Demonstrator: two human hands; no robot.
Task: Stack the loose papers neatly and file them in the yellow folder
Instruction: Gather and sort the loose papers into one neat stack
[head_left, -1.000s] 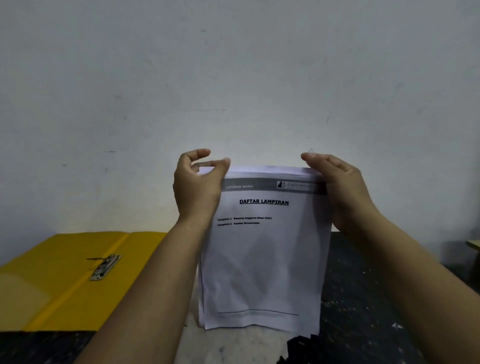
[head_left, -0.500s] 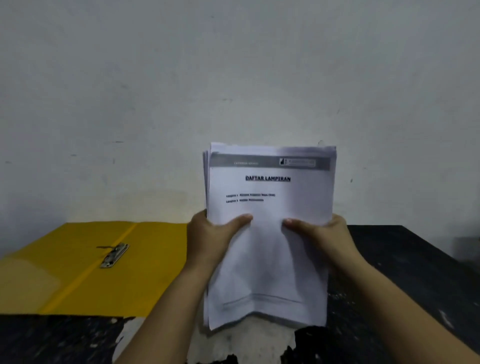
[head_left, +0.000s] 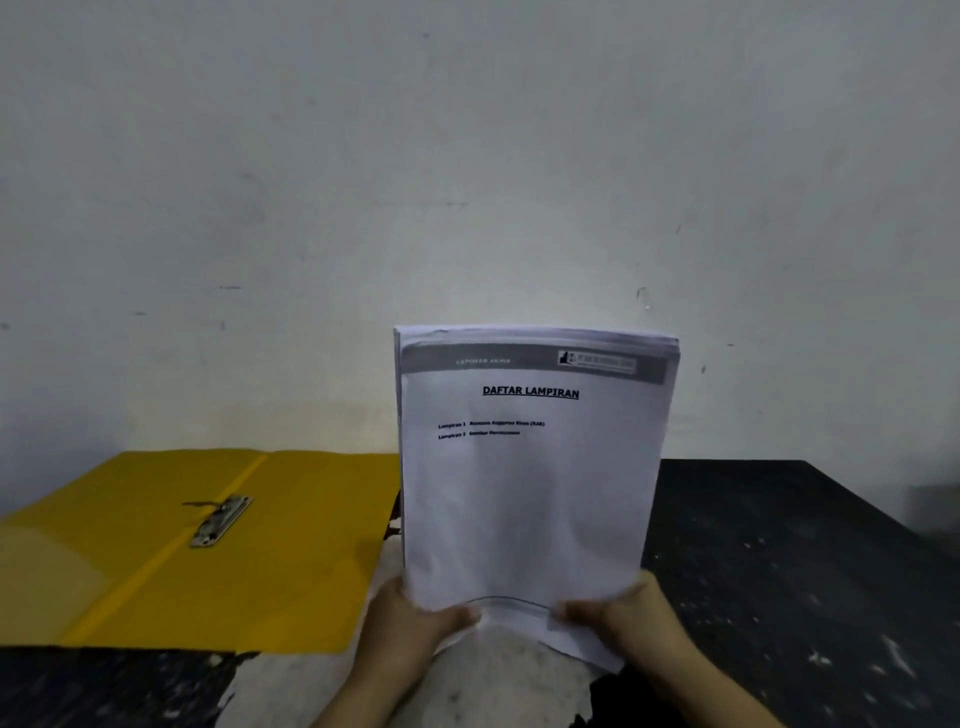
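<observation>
White papers now held upright right of the yellow folder | grip moved down to bottom edge | fingers of left hand and right hand pinch it | stack squared, filing is next

Folder lies open on table, left of upright papers.

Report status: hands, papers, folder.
Left hand and right hand grip paper stack at bottom edge, upright. Yellow folder open flat at left, clip bare. Nothing between.

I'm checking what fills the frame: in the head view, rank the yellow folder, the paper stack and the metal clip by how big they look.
1. yellow folder, though the paper stack is close.
2. paper stack.
3. metal clip.
</observation>
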